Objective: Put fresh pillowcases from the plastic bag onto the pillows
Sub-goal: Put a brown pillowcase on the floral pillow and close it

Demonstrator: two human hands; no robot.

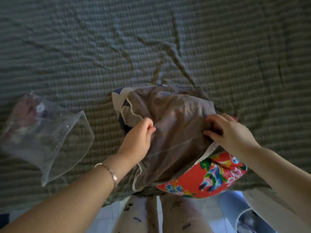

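Pillowcase (171, 125) hides most of the red floral pillow (217, 172).

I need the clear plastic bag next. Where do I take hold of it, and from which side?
Grip the plastic bag at its near right corner, coming from the right. The fabric inside is bunched at the far left end, leaving that corner flat, thin and likely easy to pinch.

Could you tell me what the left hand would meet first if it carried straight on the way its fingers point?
The brown pillowcase: the left hand pinches its fabric and points up and to the right into the bulk of the pillow under it. Depth beyond that is unclear.
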